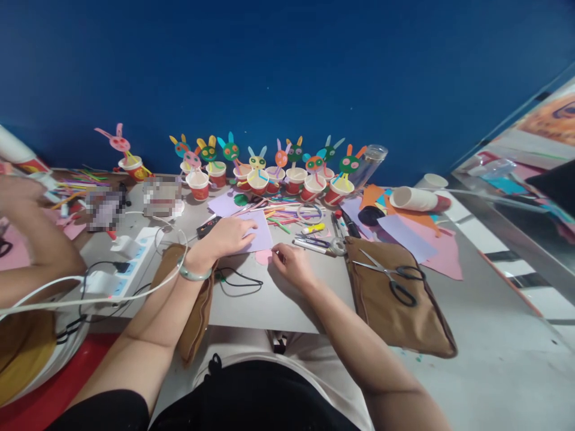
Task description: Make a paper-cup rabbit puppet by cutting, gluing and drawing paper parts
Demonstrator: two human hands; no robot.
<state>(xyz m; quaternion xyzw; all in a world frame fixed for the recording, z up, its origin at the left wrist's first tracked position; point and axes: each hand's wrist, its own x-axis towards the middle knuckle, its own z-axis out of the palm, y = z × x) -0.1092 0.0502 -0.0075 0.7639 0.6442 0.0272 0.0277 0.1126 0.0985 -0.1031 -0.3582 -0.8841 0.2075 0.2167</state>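
Note:
My left hand [227,237] lies over a sheet of light purple paper [262,230], its fingers stretched out and touching the sheet. A jade-coloured bangle [195,274] is on that wrist. On the table just below the sheet is a pink paper circle [264,257]. At the circle's right edge, my right hand [293,264] rests with its fingers curled together; whatever they may hold is too small to make out. Several pens, small tools and a yellow-capped tube [313,228] lie beyond my right hand. A black cable [240,280] loops on the table between my forearms.
Paper cups with paper rabbit figures [258,173] line the blue wall. Scissors [392,275] lie on a brown pouch [404,317] at the right, near coloured paper [406,236] and stacked cups [417,199]. At the left are a power strip [137,263], cables and another person's arm [40,239].

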